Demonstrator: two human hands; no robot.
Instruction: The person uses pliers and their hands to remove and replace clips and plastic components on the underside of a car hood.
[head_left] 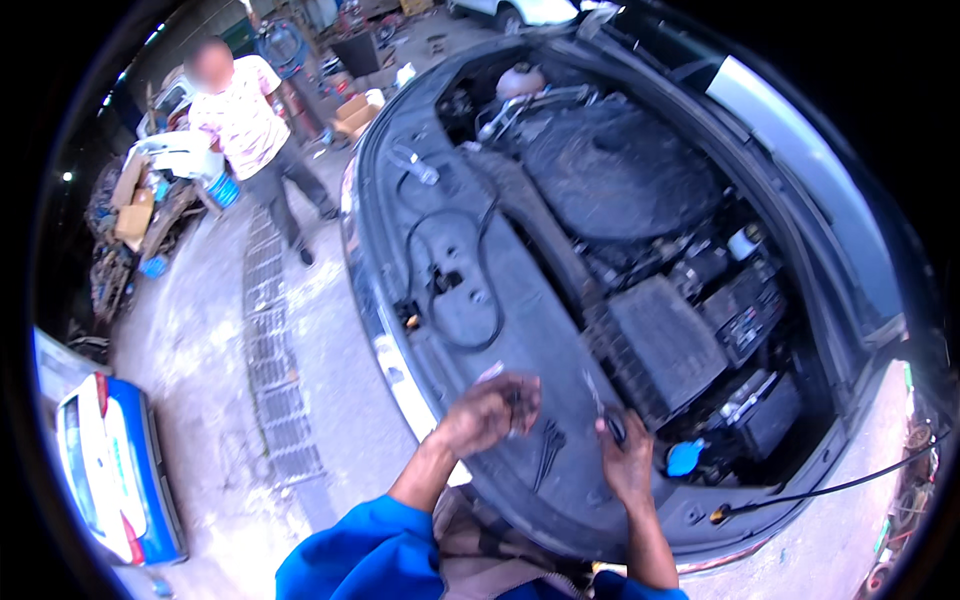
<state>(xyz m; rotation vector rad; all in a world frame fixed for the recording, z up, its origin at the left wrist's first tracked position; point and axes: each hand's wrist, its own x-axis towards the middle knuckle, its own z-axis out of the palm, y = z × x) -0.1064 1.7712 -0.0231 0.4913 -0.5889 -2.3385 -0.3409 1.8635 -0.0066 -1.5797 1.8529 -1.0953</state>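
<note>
My right hand grips a screwdriver by its dark handle, and the thin metal shaft points away over the black plastic cover at the front of the engine bay. Over the same cover, my left hand is raised with curled fingers. Something small and dark seems to be in it, too blurred to name. Between my hands, several thin black pieces lie in a bundle on the cover. A looped black cable rests farther up, near a clear-ended object.
The engine cover, air filter box, battery and blue fluid cap sit in the open bay. A person stands beyond the bumper. A floor grate and a blue-and-white car part are at left.
</note>
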